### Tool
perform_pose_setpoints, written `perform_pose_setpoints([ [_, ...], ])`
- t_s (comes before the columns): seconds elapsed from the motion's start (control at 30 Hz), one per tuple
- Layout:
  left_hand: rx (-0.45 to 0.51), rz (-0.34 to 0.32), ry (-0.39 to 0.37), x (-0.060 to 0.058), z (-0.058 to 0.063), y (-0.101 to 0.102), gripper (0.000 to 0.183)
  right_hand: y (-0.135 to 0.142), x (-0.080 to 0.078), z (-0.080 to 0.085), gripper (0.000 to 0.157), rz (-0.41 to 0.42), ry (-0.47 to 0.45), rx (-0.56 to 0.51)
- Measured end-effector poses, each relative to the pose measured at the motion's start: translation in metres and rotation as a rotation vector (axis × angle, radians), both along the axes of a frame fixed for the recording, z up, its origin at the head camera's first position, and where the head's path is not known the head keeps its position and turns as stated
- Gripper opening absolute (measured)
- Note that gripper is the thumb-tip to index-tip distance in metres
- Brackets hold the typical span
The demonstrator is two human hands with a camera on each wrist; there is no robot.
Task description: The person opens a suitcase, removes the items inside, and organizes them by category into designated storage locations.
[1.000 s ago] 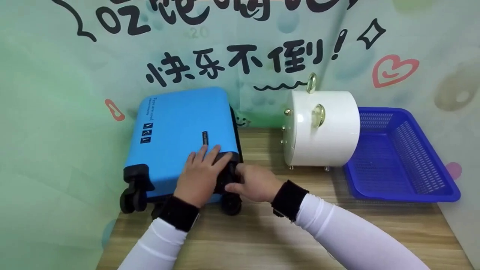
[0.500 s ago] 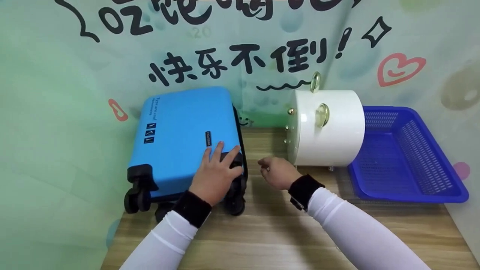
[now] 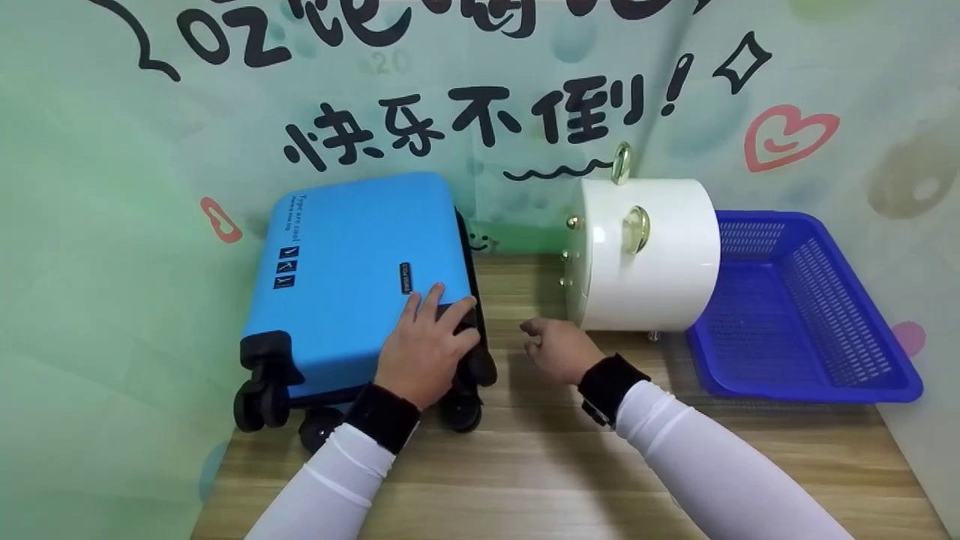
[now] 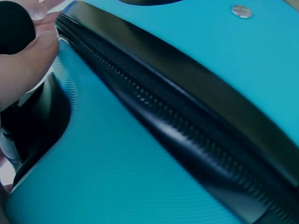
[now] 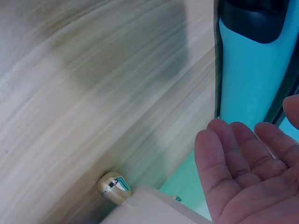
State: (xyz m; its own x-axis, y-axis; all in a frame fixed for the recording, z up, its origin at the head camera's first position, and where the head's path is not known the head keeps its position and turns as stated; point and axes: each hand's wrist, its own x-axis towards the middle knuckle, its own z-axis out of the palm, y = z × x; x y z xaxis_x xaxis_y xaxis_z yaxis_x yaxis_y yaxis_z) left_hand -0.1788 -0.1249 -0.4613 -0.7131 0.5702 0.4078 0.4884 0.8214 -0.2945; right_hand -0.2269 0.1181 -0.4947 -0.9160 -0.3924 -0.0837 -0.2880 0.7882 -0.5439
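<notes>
A light-blue suitcase (image 3: 352, 240) lies on the table with black wheels at its near corners. My left hand (image 3: 424, 356) rests with spread fingers on its near right corner, over the black wheel mount. The left wrist view shows the thumb (image 4: 32, 65) beside a round black wheel (image 4: 14, 28), and a black zipper (image 4: 149, 102) along the suitcase's side. A black wheel (image 3: 481, 367) juts out just right of this hand. My right hand (image 3: 559, 349) is apart from the suitcase, between it and the white cylinder; its fingers (image 5: 243, 154) are relaxed, holding nothing.
A white cylinder (image 3: 652, 255) with gold handles and small feet lies on its side, close to my right hand. Behind it on the right stands a blue plastic basket (image 3: 810, 394). A printed cloth backdrop (image 3: 480, 195) rises behind the wooden table (image 3: 525, 472).
My right hand has left the suitcase's corner wheel and moved right, then stayed there. The left hand has slid slightly right along the corner. The corner wheel now juts farther right.
</notes>
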Motion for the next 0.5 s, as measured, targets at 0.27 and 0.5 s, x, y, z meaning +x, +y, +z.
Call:
perform_pose_setpoints([
  [0.27, 0.032, -0.025, 0.035, 0.001, 0.001, -0.005, 0.034, -0.006, 0.006, -0.005, 0.048, 0.054, 0.005, -0.013],
  [0.5, 0.099, -0.064, 0.073, 0.003, 0.006, -0.009, 0.038, -0.008, 0.01, -0.011, 0.053, 0.075, 0.015, -0.013],
])
